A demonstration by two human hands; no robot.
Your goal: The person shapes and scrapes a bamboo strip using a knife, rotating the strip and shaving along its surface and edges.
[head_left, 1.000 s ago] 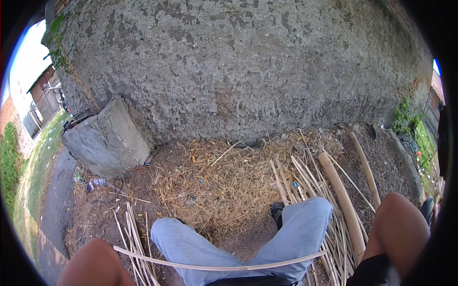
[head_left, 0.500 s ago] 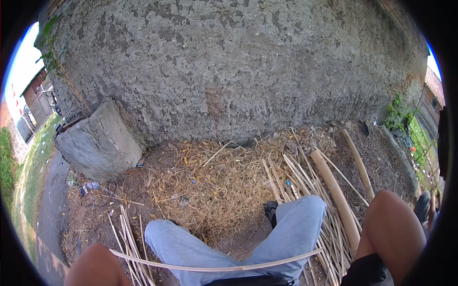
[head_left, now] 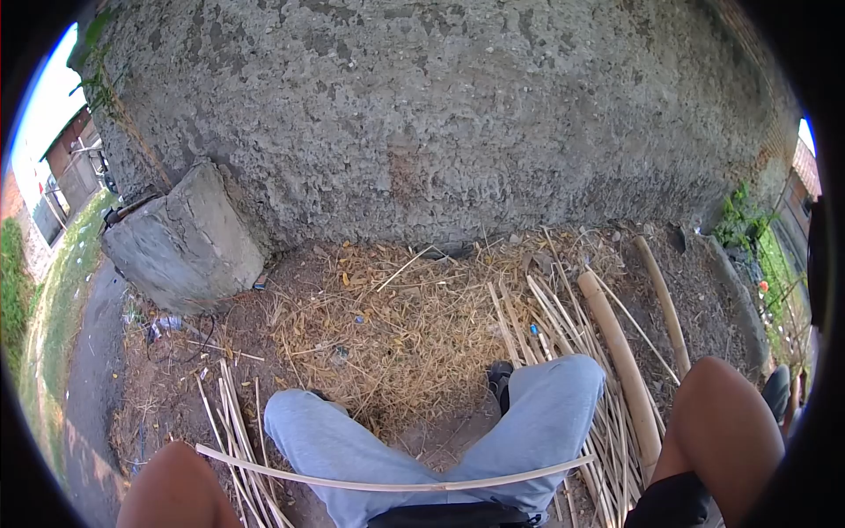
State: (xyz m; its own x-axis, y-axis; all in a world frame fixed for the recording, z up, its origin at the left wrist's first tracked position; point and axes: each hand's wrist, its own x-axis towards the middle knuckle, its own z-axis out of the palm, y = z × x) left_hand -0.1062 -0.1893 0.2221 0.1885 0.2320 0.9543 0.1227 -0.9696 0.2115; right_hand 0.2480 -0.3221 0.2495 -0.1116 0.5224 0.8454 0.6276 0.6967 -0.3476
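Neither of my hands shows. Two bent bare limbs, which look like my raised arms at the elbow, come in at the lower left point(head_left: 176, 493) and lower right point(head_left: 731, 427); dark cloth is by the right one. A long, slightly curved bamboo strip point(head_left: 387, 486) lies across my lap over my grey trousers point(head_left: 352, 440). Thin bamboo strips point(head_left: 233, 422) lie on the ground at my left. To my right is a larger heap of split strips point(head_left: 607, 449), with a thick bamboo pole point(head_left: 620, 361) along it.
A rough grey wall point(head_left: 422, 123) rises in front. A concrete block point(head_left: 189, 246) stands at its foot on the left. Straw and shavings point(head_left: 396, 326) cover the ground between my feet. Another pole point(head_left: 664, 308) lies farther right. Part of another person's foot point(head_left: 776, 392) shows at the right edge.
The view has tipped slightly downward and shifted. The strip on my lap sits a little higher in the picture. Nothing has been taken up or put down.
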